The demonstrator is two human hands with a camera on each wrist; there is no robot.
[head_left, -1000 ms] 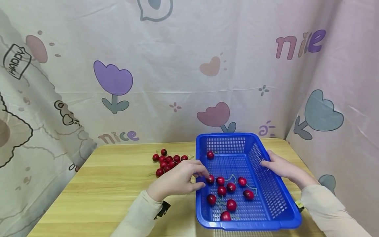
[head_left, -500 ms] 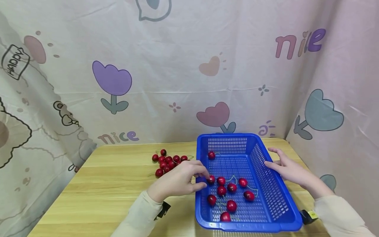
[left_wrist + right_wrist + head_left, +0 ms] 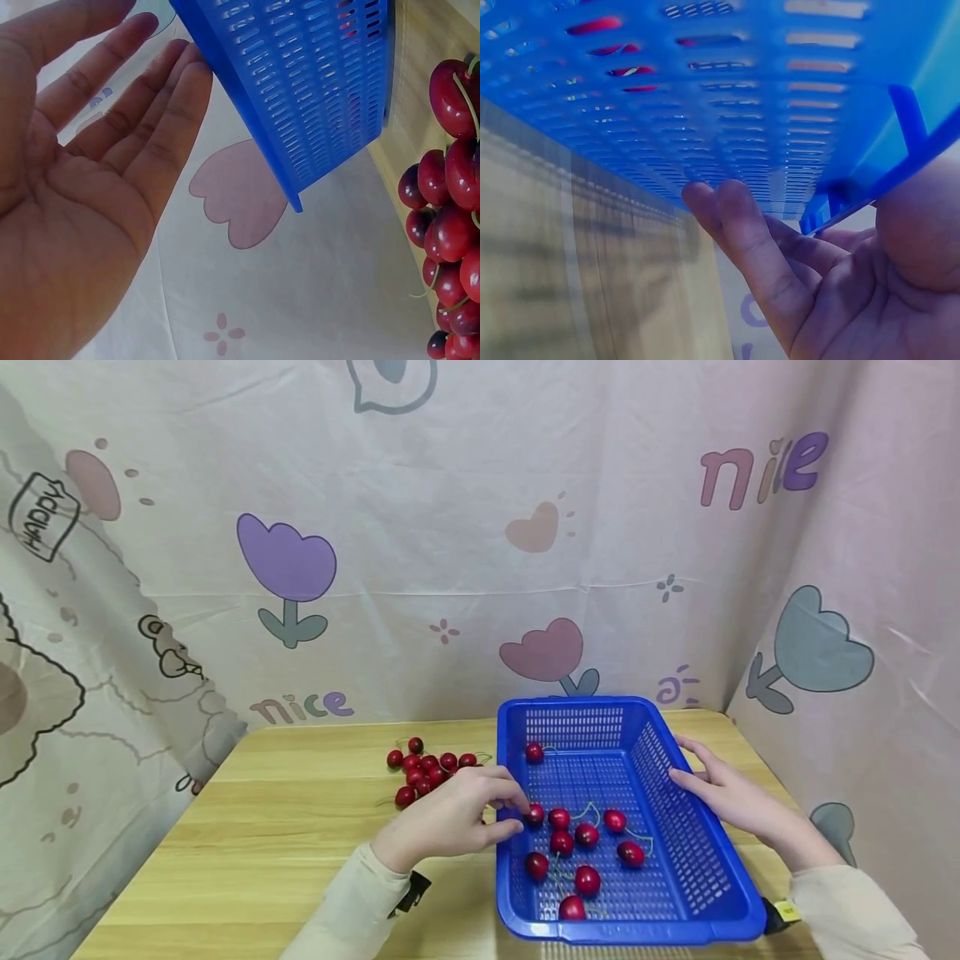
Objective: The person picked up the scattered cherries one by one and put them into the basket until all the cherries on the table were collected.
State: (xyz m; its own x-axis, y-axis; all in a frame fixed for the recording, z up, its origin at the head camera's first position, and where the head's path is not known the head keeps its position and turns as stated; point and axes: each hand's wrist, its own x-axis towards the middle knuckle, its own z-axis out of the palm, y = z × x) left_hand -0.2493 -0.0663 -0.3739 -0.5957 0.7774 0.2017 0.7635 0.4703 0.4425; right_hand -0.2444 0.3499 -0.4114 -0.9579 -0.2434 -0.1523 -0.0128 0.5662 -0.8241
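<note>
A blue slotted plastic basket (image 3: 637, 933) rests on the table, with several dark red cherries (image 3: 587, 881) on its floor. My left hand (image 3: 461, 810) reaches over its left rim, fingers loosely bent and apart from the thumb. One cherry (image 3: 535, 814) lies right below those fingertips. In the left wrist view the fingers (image 3: 161, 142) are almost straight and hold nothing. My right hand (image 3: 731, 789) grips the right rim, thumb on the inside. The right wrist view shows its fingers (image 3: 750, 232) against the outside of the wall (image 3: 742, 120).
Left of the basket, a pile of cherries with stems (image 3: 437, 775) lies on the wooden table (image 3: 247, 843), partly behind my left hand. A printed cloth (image 3: 420, 543) hangs along the back and both sides.
Half a second ago my right hand's fingers were spread and lifted off the right rim; now they lie lower along it. The left hand and the cherries have barely moved.
</note>
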